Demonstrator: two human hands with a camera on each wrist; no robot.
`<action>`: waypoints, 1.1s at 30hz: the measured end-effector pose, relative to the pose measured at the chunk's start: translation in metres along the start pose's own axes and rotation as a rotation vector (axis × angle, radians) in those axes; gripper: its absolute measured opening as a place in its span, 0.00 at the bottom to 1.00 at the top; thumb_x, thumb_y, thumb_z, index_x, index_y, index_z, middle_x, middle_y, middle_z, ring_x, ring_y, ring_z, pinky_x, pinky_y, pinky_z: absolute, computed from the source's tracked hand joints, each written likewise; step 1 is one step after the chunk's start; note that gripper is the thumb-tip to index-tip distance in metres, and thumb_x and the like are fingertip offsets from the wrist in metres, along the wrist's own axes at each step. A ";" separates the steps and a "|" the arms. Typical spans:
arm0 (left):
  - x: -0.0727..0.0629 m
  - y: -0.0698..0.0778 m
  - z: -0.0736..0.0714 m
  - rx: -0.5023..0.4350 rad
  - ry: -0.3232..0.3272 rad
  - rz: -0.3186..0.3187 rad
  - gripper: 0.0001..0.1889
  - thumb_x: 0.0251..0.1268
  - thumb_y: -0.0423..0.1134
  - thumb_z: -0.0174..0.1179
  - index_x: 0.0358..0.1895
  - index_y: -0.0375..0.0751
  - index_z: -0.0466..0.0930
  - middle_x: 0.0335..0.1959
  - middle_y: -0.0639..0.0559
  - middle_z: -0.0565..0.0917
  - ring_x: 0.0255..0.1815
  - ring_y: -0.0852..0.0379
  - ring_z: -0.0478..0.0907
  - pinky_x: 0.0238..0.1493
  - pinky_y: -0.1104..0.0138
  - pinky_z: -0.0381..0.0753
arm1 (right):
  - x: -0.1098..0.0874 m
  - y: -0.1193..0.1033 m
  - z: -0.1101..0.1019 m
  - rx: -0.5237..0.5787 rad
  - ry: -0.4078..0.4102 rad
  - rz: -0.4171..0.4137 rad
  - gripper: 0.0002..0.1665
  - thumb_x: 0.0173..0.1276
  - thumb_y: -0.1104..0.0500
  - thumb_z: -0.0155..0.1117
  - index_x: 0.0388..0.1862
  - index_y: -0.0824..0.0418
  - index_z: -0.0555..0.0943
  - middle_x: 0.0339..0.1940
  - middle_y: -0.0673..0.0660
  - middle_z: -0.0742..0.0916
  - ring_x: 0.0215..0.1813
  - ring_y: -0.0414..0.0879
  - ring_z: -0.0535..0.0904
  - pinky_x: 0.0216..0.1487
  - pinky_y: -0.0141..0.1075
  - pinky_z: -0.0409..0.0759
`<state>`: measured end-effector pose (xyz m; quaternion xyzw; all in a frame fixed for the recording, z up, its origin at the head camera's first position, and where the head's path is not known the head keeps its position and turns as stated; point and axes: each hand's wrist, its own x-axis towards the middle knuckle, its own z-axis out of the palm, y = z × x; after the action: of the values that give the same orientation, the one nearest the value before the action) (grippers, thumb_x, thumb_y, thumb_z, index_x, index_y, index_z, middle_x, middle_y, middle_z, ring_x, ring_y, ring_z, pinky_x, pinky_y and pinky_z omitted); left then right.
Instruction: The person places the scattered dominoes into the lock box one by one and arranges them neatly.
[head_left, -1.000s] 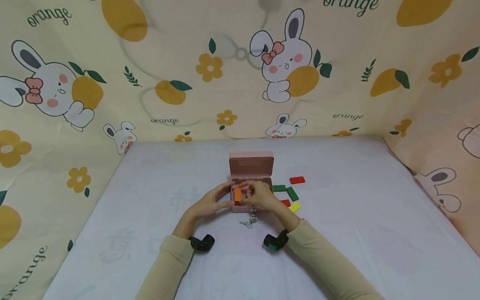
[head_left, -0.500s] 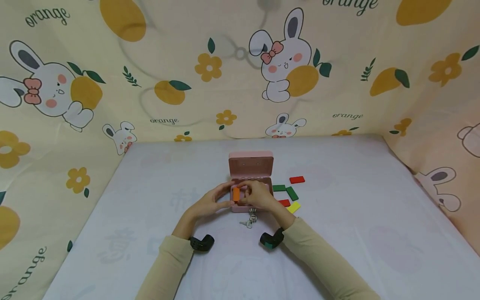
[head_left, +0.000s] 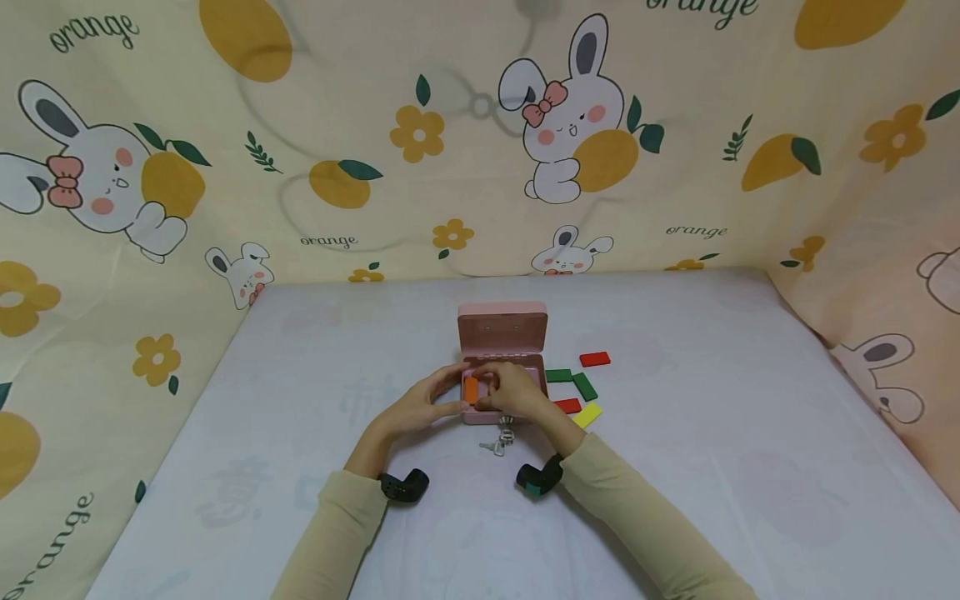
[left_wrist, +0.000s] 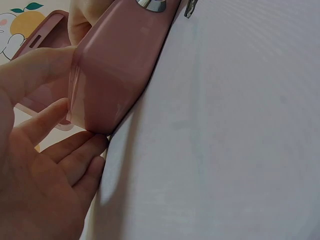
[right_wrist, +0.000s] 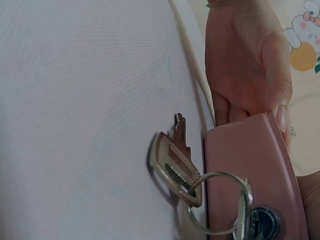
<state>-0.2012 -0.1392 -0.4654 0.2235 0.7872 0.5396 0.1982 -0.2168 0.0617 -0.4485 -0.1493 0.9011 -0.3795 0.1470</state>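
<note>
A small pink metal lockbox [head_left: 502, 335] stands on the table with its lid raised. My left hand [head_left: 431, 400] holds the box's left end, thumb at the front corner and fingers at the rear. In the left wrist view the left hand's fingers [left_wrist: 82, 157] rest against the box's end wall. Inside the box, near its left wall, an orange domino-like block [head_left: 471, 390] stands on edge. My right hand [head_left: 517, 392] reaches in and pinches this block by its two ends. The right fingertips are hidden in both wrist views.
Keys on a ring [right_wrist: 180, 167] hang from the lock [right_wrist: 265, 223] at the box's front. Right of the box lie two green blocks [head_left: 584, 386], two red blocks [head_left: 595, 359] and a yellow block [head_left: 587, 416]. A printed cloth [head_left: 480, 167] stands behind the table.
My right hand has shifted slightly left with the orange block, which now sits a little nearer the box's left wall. The left hand and box stay where they were.
</note>
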 end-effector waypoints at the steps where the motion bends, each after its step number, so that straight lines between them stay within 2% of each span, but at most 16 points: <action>1: 0.000 0.000 0.000 0.001 0.000 0.003 0.35 0.67 0.36 0.59 0.74 0.41 0.55 0.78 0.43 0.55 0.79 0.41 0.53 0.79 0.46 0.52 | 0.000 0.000 0.000 -0.006 0.001 0.001 0.27 0.55 0.61 0.74 0.55 0.61 0.81 0.22 0.52 0.76 0.24 0.42 0.70 0.24 0.27 0.63; 11: 0.001 0.000 0.000 0.006 0.000 0.006 0.36 0.66 0.37 0.60 0.74 0.41 0.55 0.78 0.43 0.55 0.79 0.41 0.53 0.79 0.46 0.53 | -0.002 -0.002 -0.002 -0.021 -0.006 0.016 0.27 0.56 0.61 0.74 0.56 0.61 0.80 0.23 0.53 0.76 0.26 0.43 0.69 0.25 0.28 0.63; 20: 0.000 0.000 0.000 0.004 -0.001 0.010 0.35 0.67 0.36 0.59 0.74 0.40 0.55 0.78 0.42 0.56 0.79 0.41 0.53 0.79 0.46 0.52 | -0.007 -0.004 -0.011 0.018 -0.009 0.000 0.29 0.54 0.60 0.75 0.56 0.59 0.80 0.24 0.53 0.79 0.26 0.42 0.72 0.26 0.28 0.65; 26: 0.000 -0.001 0.000 0.007 -0.003 0.009 0.35 0.67 0.37 0.60 0.74 0.41 0.55 0.78 0.42 0.56 0.79 0.41 0.53 0.79 0.45 0.52 | -0.011 -0.004 -0.013 0.017 -0.007 -0.039 0.29 0.55 0.60 0.75 0.57 0.60 0.80 0.24 0.52 0.77 0.26 0.41 0.69 0.27 0.27 0.63; 28: 0.000 -0.001 0.000 0.009 -0.001 0.004 0.36 0.66 0.38 0.60 0.75 0.42 0.55 0.78 0.43 0.55 0.79 0.41 0.53 0.79 0.45 0.52 | -0.013 -0.002 -0.013 0.020 -0.002 -0.065 0.28 0.55 0.60 0.74 0.56 0.61 0.80 0.26 0.53 0.79 0.25 0.40 0.68 0.26 0.26 0.62; 33: 0.000 -0.001 0.000 0.009 0.003 0.003 0.36 0.66 0.38 0.60 0.75 0.42 0.55 0.78 0.43 0.56 0.79 0.41 0.53 0.79 0.46 0.52 | -0.019 -0.001 -0.015 0.039 0.007 -0.109 0.27 0.56 0.62 0.73 0.56 0.62 0.80 0.38 0.58 0.85 0.25 0.39 0.68 0.25 0.25 0.64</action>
<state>-0.2012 -0.1393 -0.4665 0.2246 0.7896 0.5367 0.1952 -0.2053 0.0774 -0.4347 -0.1940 0.8846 -0.4051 0.1257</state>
